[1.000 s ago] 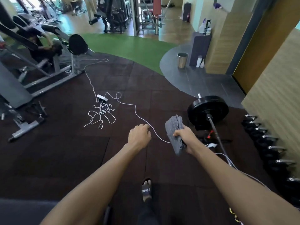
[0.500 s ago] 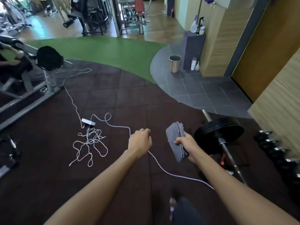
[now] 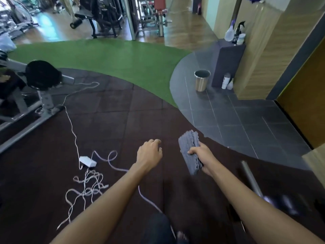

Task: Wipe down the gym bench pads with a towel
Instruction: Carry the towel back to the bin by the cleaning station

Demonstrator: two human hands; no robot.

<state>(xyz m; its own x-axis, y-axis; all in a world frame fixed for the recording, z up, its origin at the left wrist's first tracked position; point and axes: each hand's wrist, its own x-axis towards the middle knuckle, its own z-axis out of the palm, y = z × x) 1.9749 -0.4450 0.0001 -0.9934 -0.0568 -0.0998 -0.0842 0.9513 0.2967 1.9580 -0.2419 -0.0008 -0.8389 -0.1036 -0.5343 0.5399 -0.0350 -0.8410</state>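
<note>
both arms outstretched; left hand loosely curled, apparently empty; right hand grips towel.

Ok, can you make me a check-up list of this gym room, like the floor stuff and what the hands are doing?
Surface: dark rubber floor tiles, meeting green turf and grey tiles.
Job's things: folded grey towel upright in the right hand; black bench pad far left, untouched.
Clutter: barbell bar on the floor at right; metal bin and bottles beside a dark stand.
Hands: right hand grips the towel; left hand loosely curled, holding nothing.
Cables: white cord tangled on the floor with a white box, running toward the bench frame.
Surroundings: spray bottles atop the stand; gym machines beyond the turf.
</note>
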